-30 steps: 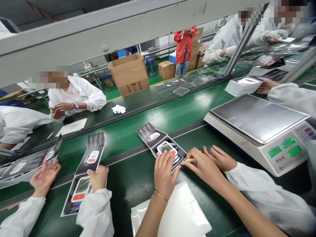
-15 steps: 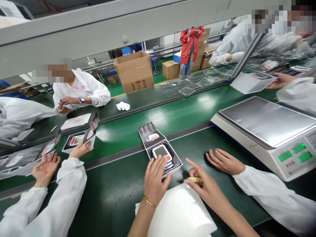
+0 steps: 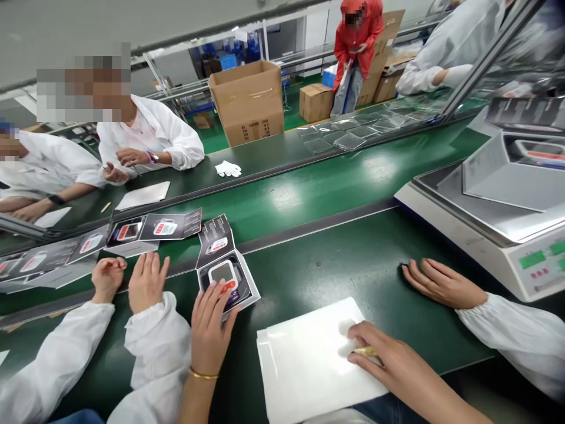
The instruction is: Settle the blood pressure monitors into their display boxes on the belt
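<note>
My left hand (image 3: 214, 315), with a gold bangle at the wrist, holds the near edge of an open product box (image 3: 248, 282), its fingers reaching over the rim and the thumb at the front. Inside the box lies a white and orange device (image 3: 223, 272) with a grey screen, partly behind my fingers. The printed lid (image 3: 215, 242) is folded back. Between thumb and fingers of my right hand (image 3: 375, 356) is a short yellowish stick (image 3: 365, 351). That hand is just over a stack of glossy white sheets (image 3: 304, 359) on the green bench.
Left of me, a co-worker's two hands (image 3: 132, 282) are beside more open boxes (image 3: 165, 227) in a row. At right, a co-worker's hand (image 3: 441, 285) rests near a weighing scale (image 3: 498, 235) with a box (image 3: 507, 171) on it. A green conveyor (image 3: 286, 200) runs behind.
My left hand and the open box have moved left, close to the row of boxes. My right hand has come over the white sheets with the stick. A box now sits on the scale.
</note>
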`<action>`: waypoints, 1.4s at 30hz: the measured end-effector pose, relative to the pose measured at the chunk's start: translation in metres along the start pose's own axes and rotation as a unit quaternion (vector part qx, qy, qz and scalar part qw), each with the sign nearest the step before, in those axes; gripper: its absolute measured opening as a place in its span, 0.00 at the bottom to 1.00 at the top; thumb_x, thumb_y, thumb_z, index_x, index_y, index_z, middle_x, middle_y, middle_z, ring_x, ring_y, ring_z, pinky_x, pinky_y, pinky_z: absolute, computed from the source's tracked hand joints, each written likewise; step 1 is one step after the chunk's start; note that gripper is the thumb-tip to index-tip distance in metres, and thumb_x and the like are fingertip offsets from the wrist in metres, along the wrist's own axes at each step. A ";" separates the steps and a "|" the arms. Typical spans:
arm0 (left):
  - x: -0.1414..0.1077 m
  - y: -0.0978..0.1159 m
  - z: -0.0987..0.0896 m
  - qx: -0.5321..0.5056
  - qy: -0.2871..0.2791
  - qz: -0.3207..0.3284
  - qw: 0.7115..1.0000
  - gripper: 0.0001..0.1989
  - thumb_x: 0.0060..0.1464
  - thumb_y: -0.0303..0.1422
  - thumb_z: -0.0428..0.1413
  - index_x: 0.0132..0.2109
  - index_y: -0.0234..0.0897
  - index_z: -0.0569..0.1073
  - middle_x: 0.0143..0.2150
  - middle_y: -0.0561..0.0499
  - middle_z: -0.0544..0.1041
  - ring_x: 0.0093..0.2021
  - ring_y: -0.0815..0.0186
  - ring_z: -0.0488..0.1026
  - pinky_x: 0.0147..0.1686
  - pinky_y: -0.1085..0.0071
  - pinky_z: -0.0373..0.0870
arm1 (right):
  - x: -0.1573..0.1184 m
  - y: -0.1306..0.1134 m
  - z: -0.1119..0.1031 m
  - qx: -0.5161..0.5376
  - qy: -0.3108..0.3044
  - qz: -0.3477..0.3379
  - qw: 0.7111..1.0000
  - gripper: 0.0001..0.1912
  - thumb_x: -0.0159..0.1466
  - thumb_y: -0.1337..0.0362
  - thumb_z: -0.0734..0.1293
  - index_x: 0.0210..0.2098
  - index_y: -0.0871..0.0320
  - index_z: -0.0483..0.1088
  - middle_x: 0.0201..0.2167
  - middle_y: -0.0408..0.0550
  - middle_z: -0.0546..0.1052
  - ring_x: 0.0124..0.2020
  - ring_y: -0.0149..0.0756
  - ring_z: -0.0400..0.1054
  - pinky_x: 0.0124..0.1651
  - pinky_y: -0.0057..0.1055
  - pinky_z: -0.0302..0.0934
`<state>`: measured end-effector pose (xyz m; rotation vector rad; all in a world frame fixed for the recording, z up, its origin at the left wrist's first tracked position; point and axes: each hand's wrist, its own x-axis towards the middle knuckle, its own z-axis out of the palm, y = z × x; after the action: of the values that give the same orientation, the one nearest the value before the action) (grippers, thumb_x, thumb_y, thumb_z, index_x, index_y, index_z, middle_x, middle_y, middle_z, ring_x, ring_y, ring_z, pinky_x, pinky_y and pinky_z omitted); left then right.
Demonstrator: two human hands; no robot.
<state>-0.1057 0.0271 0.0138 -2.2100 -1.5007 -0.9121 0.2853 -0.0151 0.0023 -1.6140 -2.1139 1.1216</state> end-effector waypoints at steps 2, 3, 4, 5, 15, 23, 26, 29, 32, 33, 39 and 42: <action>-0.005 0.033 0.004 -0.014 -0.004 -0.009 1.000 0.23 0.64 0.30 0.60 0.64 0.34 0.69 0.65 0.40 0.74 0.72 0.56 0.62 0.73 0.54 0.57 | 0.000 -0.002 0.009 -0.052 0.001 -0.010 0.999 0.05 0.71 0.60 0.66 0.39 0.50 0.65 0.37 0.41 0.76 0.33 0.37 0.76 0.36 0.30 0.65; -0.008 0.053 0.008 -0.039 -0.036 0.007 0.999 0.22 0.66 0.29 0.57 0.65 0.35 0.68 0.66 0.42 0.73 0.73 0.58 0.62 0.73 0.55 0.58 | 0.002 -0.002 0.014 -0.083 0.004 -0.020 0.996 0.06 0.70 0.62 0.67 0.37 0.51 0.64 0.36 0.40 0.75 0.32 0.37 0.75 0.34 0.30 0.64; -0.012 0.073 0.013 -0.067 -0.089 0.039 0.993 0.22 0.68 0.28 0.53 0.66 0.37 0.68 0.67 0.46 0.73 0.72 0.60 0.62 0.72 0.57 0.60 | 0.003 -0.003 0.019 -0.116 0.010 -0.032 0.993 0.07 0.69 0.64 0.68 0.37 0.51 0.64 0.35 0.40 0.75 0.31 0.38 0.75 0.33 0.31 0.63; -0.016 0.091 0.018 -0.089 -0.142 0.078 0.983 0.21 0.69 0.29 0.51 0.67 0.39 0.67 0.68 0.49 0.72 0.72 0.61 0.63 0.70 0.58 0.65 | 0.004 -0.004 0.024 -0.145 0.016 -0.047 0.988 0.09 0.67 0.66 0.70 0.37 0.52 0.64 0.35 0.41 0.75 0.31 0.39 0.75 0.33 0.31 0.62; -0.034 0.115 0.047 -0.116 -0.268 0.176 0.940 0.24 0.68 0.33 0.53 0.68 0.40 0.66 0.72 0.50 0.67 0.70 0.56 0.66 0.61 0.54 0.77 | 0.001 -0.037 0.004 0.090 -0.145 0.017 0.985 0.14 0.58 0.67 0.73 0.33 0.54 0.62 0.33 0.38 0.71 0.34 0.33 0.65 0.36 0.28 0.53; -0.028 0.116 0.055 -0.133 -0.180 0.138 0.965 0.16 0.64 0.27 0.53 0.56 0.43 0.77 0.68 0.48 0.72 0.70 0.56 0.67 0.64 0.57 0.75 | 0.004 -0.013 -0.030 0.348 -0.087 0.015 0.933 0.26 0.61 0.41 0.71 0.32 0.53 0.56 0.29 0.36 0.60 0.31 0.31 0.52 0.34 0.27 0.47; -0.012 0.129 0.060 -0.128 -0.154 0.109 0.974 0.17 0.65 0.25 0.53 0.57 0.42 0.76 0.68 0.46 0.72 0.71 0.55 0.64 0.63 0.56 0.75 | 0.004 -0.008 -0.026 0.364 -0.067 0.005 0.929 0.30 0.60 0.35 0.70 0.32 0.53 0.57 0.29 0.37 0.61 0.30 0.30 0.53 0.33 0.27 0.49; 0.006 0.141 0.066 -0.126 -0.140 0.107 0.976 0.18 0.65 0.24 0.52 0.59 0.41 0.76 0.68 0.45 0.71 0.72 0.54 0.63 0.63 0.57 0.76 | 0.007 -0.007 -0.029 0.328 0.001 -0.011 0.945 0.28 0.59 0.36 0.71 0.31 0.52 0.61 0.27 0.38 0.64 0.28 0.31 0.58 0.30 0.27 0.54; 0.018 0.149 0.074 -0.118 -0.110 0.096 0.982 0.20 0.64 0.24 0.53 0.61 0.42 0.75 0.68 0.46 0.71 0.72 0.55 0.62 0.62 0.59 0.76 | 0.026 -0.002 -0.053 0.276 0.089 -0.022 0.957 0.20 0.60 0.41 0.72 0.35 0.50 0.70 0.30 0.42 0.70 0.32 0.38 0.67 0.30 0.31 0.64; 0.020 0.150 0.076 -0.112 -0.099 0.087 0.985 0.21 0.64 0.24 0.53 0.61 0.43 0.74 0.68 0.46 0.72 0.72 0.55 0.62 0.62 0.59 0.76 | 0.036 0.002 -0.063 0.260 0.116 -0.025 0.958 0.18 0.62 0.43 0.71 0.38 0.50 0.72 0.33 0.44 0.71 0.36 0.41 0.70 0.33 0.34 0.67; 0.026 0.148 0.098 -0.095 -0.048 0.040 0.994 0.24 0.65 0.25 0.51 0.65 0.42 0.71 0.66 0.43 0.73 0.69 0.55 0.67 0.58 0.61 0.78 | 0.087 0.030 -0.079 0.033 0.269 -0.135 0.953 0.14 0.73 0.66 0.60 0.44 0.45 0.77 0.40 0.41 0.78 0.52 0.42 0.76 0.61 0.50 0.66; 0.032 0.151 0.111 -0.114 -0.055 0.052 0.991 0.25 0.68 0.38 0.51 0.69 0.40 0.66 0.68 0.40 0.71 0.70 0.52 0.67 0.59 0.58 0.78 | 0.084 0.046 -0.057 -0.009 0.241 -0.208 0.948 0.24 0.72 0.75 0.59 0.42 0.35 0.77 0.37 0.33 0.81 0.44 0.40 0.79 0.68 0.59 0.59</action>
<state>0.0765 0.0538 -0.0350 -2.5139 -1.3703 -0.9857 0.3233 0.0883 -0.0119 -1.2007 -1.9919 0.5096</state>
